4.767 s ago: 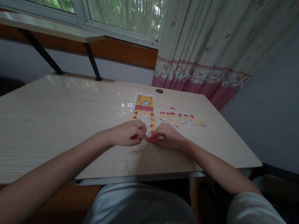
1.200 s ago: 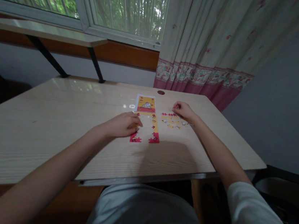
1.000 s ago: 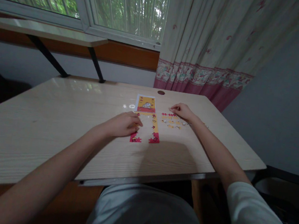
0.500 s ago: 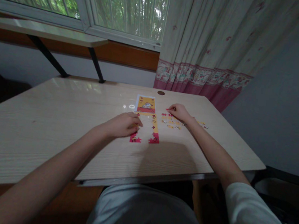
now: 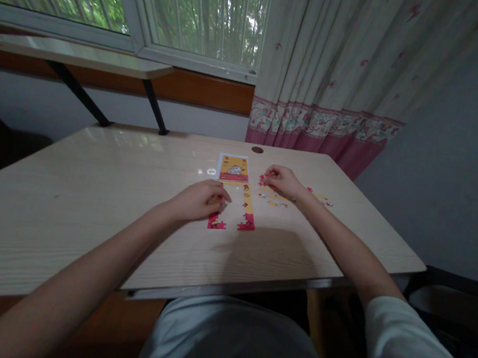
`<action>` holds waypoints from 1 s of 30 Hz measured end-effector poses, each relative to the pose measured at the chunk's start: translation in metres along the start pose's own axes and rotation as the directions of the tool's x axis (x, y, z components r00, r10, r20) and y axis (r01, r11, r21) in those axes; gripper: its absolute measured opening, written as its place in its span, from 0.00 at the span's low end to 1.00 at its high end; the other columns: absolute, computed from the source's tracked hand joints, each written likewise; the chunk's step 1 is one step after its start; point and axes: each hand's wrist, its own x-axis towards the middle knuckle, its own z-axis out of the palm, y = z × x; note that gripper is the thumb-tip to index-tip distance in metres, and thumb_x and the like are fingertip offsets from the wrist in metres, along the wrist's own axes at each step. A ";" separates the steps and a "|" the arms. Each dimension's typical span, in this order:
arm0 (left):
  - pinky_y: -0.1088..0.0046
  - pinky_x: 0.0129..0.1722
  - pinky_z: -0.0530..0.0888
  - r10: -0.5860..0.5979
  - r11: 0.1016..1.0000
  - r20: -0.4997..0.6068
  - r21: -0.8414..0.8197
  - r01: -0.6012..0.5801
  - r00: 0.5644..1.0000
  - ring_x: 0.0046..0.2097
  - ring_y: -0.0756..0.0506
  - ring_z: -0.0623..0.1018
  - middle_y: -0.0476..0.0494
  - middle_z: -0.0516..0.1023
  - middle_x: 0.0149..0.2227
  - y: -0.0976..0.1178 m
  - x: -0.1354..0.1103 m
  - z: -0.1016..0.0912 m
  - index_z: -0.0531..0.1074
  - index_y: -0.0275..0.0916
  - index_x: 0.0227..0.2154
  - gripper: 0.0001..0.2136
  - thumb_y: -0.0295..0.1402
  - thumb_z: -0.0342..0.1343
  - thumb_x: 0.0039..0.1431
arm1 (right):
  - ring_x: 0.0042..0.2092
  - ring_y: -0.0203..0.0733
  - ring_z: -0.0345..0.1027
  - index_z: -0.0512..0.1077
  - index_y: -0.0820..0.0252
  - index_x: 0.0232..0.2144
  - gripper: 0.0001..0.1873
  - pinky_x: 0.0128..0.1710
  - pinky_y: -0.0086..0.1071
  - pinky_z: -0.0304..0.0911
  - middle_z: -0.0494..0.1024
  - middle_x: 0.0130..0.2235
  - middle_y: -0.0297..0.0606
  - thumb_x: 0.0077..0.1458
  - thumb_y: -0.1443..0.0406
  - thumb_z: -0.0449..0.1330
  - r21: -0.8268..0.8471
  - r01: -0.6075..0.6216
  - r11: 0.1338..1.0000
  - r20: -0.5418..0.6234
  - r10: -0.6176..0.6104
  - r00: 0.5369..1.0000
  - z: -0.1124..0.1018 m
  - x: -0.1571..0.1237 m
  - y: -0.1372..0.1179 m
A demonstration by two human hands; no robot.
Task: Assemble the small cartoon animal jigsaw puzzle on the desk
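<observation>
Right of centre, our right hand [image 5: 282, 181] pinches a red piece [image 5: 262, 177]; mid-frame, our left hand [image 5: 202, 200], loosely parted, overlies the puzzle border [image 5: 248, 206].

Pale wood-grain table [image 5: 130, 212] with a smooth sheen, printed picture sheet [image 5: 234, 170] like thin paper, puzzle border [image 5: 249, 208] resembling flat card, curtain [image 5: 331, 68] of softly folded cloth, window frame [image 5: 137, 36] of metal-like finish, matt wall [image 5: 449, 170], shirt [image 5: 223, 340] of cloth

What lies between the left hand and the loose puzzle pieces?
In the head view, the right border strip of the puzzle, with tabletop showing on either side, lies between the left hand and the loose pieces.
</observation>
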 end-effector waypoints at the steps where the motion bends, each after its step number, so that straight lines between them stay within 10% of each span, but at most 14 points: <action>1: 0.66 0.44 0.72 -0.024 0.999 -0.027 -0.034 0.023 0.999 0.41 0.45 0.75 0.40 0.79 0.38 0.003 0.001 0.001 0.77 0.36 0.38 0.12 0.29 0.50 0.57 | 0.29 0.34 0.65 0.73 0.63 0.33 0.09 0.30 0.27 0.60 0.75 0.29 0.35 0.49 0.63 0.62 0.041 0.032 0.999 0.011 -0.032 0.999 0.003 -0.006 -0.008; 8: 0.72 0.31 0.67 -0.179 0.956 -0.150 -0.259 0.136 0.972 0.29 0.49 0.70 0.46 0.75 0.26 0.017 0.004 0.013 0.77 0.36 0.32 0.10 0.35 0.53 0.57 | 0.34 0.36 0.69 0.75 0.60 0.31 0.10 0.38 0.31 0.64 0.78 0.32 0.35 0.49 0.59 0.64 0.241 0.182 0.953 0.185 -0.229 0.956 0.030 -0.049 -0.059; 15: 0.74 0.27 0.63 -0.259 0.896 -0.154 -0.406 0.177 0.954 0.26 0.51 0.65 0.49 0.70 0.22 0.016 0.005 0.019 0.75 0.35 0.27 0.09 0.35 0.55 0.54 | 0.35 0.37 0.69 0.76 0.58 0.33 0.11 0.37 0.32 0.64 0.78 0.33 0.36 0.51 0.57 0.64 0.240 0.197 0.950 0.114 -0.229 0.967 0.040 -0.058 -0.066; 30: 0.73 0.28 0.64 -0.409 0.680 -0.175 -0.713 0.171 0.896 0.27 0.50 0.68 0.49 0.71 0.23 0.016 0.011 0.019 0.72 0.36 0.22 0.12 0.40 0.62 0.47 | 0.38 0.43 0.69 0.77 0.54 0.35 0.12 0.44 0.38 0.55 0.80 0.33 0.38 0.61 0.57 0.56 -0.304 0.499 0.812 -0.048 -0.536 0.843 0.029 -0.063 -0.066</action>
